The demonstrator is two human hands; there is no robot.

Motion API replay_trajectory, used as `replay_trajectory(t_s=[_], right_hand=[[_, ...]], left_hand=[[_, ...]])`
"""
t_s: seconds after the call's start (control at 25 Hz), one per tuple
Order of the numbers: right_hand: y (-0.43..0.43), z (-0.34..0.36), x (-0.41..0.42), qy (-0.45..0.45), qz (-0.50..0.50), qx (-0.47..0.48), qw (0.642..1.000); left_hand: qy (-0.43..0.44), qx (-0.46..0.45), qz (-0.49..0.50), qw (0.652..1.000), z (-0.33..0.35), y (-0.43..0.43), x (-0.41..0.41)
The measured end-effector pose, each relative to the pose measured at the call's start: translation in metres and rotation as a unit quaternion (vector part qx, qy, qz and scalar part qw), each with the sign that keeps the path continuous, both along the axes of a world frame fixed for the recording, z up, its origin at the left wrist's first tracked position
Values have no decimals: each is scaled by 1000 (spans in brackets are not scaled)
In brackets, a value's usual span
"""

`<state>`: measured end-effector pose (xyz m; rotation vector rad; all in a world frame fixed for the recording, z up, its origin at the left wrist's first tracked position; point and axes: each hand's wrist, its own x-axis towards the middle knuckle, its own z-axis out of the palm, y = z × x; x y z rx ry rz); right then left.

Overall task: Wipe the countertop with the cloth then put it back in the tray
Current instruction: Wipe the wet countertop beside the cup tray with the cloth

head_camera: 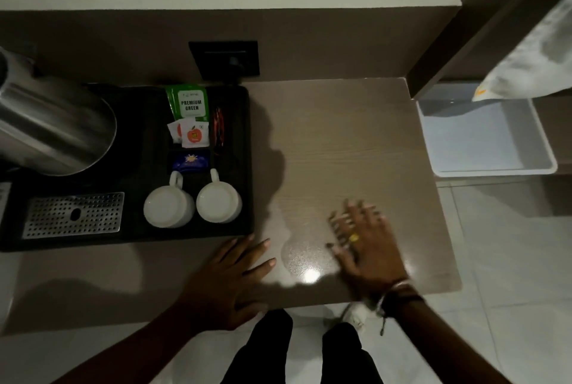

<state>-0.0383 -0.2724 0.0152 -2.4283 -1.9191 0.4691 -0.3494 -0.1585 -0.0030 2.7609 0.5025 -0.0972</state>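
The right hand's fingers [349, 219] are spreading flat and blurred over the countertop [356, 142], gripping nothing. The right hand [368, 247] is hovering beside a wet-looking glossy patch [305, 263]. The left hand [229, 278] is lying open, palm down, near the black tray's [247, 167] front corner, also empty. The cloth [532, 55] is hanging at the upper right, above a white tray [492, 171] beyond the counter's end. Judging by this, wiping is not yet under way; the next move is probably calling for a reach up and right to take the cloth.
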Motion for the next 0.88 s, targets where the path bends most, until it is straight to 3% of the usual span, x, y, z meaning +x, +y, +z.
replay_trajectory(t_s=[0.16,0.24,0.32,0.56,0.68,0.8,0.88], right_hand=[[101,5,61,1,-209,33,977],[169,2,57,11,-204,40,978],[191,-1,24,-8,-112,39,993],[44,2,-48,-1,186,28,982],[-11,34,-25,16,125,67,990],[-52,43,13,31,-16,79,996],[-69,44,20,90,-88,80,989]], left_hand=[[-6,-4,-3,1000,-3,0,-1],[-14,0,-5,1000,-5,2,1],[-24,5,-4,1000,-6,2,2],[-46,-6,-7,999,8,8,6],[-43,9,-14,999,38,25,22],[-40,4,-7,999,43,20,38],[-69,-19,27,997,37,-1,35]])
